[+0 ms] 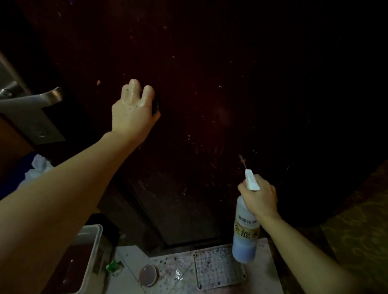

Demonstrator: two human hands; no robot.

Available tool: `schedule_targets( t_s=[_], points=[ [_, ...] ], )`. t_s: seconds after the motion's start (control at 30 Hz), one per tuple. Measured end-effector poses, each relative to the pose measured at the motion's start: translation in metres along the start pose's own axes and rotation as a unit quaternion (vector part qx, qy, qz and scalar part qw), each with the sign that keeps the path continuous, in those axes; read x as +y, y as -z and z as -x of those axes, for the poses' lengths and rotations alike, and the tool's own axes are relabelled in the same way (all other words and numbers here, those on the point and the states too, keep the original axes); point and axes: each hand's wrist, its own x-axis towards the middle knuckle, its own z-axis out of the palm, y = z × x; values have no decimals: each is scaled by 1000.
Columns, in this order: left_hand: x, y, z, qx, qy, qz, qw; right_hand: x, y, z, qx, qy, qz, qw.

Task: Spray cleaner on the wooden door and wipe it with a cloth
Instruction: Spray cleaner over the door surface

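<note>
The dark brown wooden door [218, 87] fills the view, scuffed and speckled with pale marks. My left hand [132, 110] is wet and presses a dark cloth [156, 108] flat against the door to the right of the handle; only the cloth's edge shows past my fingers. My right hand [259, 196] grips a white spray bottle [246, 230] with blue liquid and a yellow label. Its nozzle points up at the lower door, and a thin mist [243, 160] leaves the tip.
A metal lever handle [35, 98] on its plate sits at the left edge. On the tiled floor below lie a white plastic tub [91, 264] of dark liquid, a small round lid [148, 275], a square floor drain [217, 268] and blue-white cloths [38, 167].
</note>
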Motion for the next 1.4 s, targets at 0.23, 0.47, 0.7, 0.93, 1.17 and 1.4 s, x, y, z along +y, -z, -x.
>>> schedule_targets(
  t_s=[0.23,0.47,0.7,0.93,1.17,1.4],
  points=[
    [-3,-9,6,-11,-48,-20,999,-1,-15,12,-10,-4,-52,999],
    [-4,-18,13,-21,-93,-48,994,3,-18,16,30,-42,6,999],
    [-2,-22,14,-27,-95,-53,994,10,-21,27,-2,-37,-25,999],
    [1,-26,16,-30,-103,-57,993,4,-18,34,23,-27,-4,999],
    [1,-35,21,-13,-96,-52,994,10,-23,34,-7,38,8,999],
    [6,-51,29,10,-83,-60,995,28,-25,24,-23,75,-26,997]
  ],
)
